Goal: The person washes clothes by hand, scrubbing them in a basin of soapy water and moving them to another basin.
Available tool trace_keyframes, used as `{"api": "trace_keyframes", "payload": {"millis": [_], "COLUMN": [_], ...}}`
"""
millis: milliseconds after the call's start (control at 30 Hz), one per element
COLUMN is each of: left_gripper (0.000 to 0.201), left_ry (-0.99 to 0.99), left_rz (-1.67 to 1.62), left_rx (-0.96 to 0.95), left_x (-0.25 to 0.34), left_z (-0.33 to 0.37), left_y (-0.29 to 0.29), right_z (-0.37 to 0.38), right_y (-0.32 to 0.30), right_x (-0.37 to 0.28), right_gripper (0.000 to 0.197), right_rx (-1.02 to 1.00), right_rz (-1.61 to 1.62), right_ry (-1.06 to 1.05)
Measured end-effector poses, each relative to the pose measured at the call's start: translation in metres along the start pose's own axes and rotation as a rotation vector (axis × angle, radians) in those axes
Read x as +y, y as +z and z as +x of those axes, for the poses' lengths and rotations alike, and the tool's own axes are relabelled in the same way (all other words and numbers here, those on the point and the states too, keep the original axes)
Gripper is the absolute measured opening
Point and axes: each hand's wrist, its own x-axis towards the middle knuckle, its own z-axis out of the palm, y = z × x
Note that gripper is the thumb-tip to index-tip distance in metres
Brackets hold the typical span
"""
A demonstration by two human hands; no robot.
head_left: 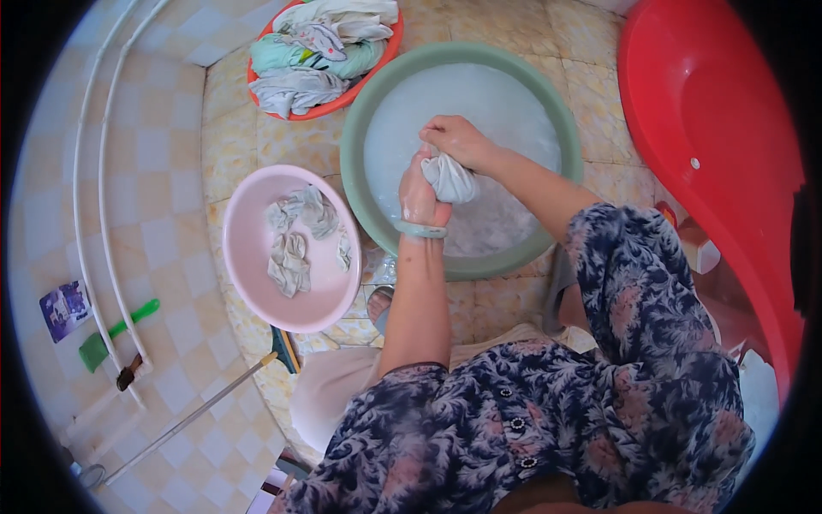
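Observation:
A bunched whitish wet cloth (451, 178) is held above the soapy water of a large green basin (352, 184). My left hand (419, 190), with a pale green bangle (419, 229) at its wrist, is closed around the left side of the cloth. Reaching in from the right, my right hand (460, 142) has its fingers bent and pinched on the cloth's upper end, close to the left fingertips. Part of the left fingers is hidden behind the cloth and the other hand.
A pink basin (242, 257) with several crumpled cloths (289, 264) stands at the left. Beyond it, an orange-red basin (396, 38) is heaped with laundry (321, 56). A red bathtub (719, 103) lines the right. A long-handled squeegee (193, 417) leans by the tiled left wall, near white pipes (103, 163).

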Motion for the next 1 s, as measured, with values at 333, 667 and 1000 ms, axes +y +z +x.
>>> {"api": "trace_keyframes", "payload": {"millis": [333, 667, 1000], "left_gripper": [0.048, 0.042, 0.035], "left_ry": [0.113, -0.01, 0.244], "left_rz": [-0.102, -0.228, 0.097], "left_rx": [-0.015, -0.127, -0.065], "left_x": [0.011, 0.006, 0.004], "left_z": [0.01, -0.003, 0.005], "left_y": [-0.031, -0.009, -0.029], "right_z": [-0.037, -0.026, -0.024], "right_y": [-0.01, -0.03, -0.036], "right_x": [-0.007, -0.013, -0.014], "right_gripper": [0.023, 0.022, 0.016], "right_rx": [-0.224, -0.061, 0.057], "right_rz": [0.624, 0.669, 0.974], "right_ry": [0.228, 0.142, 0.178]}}
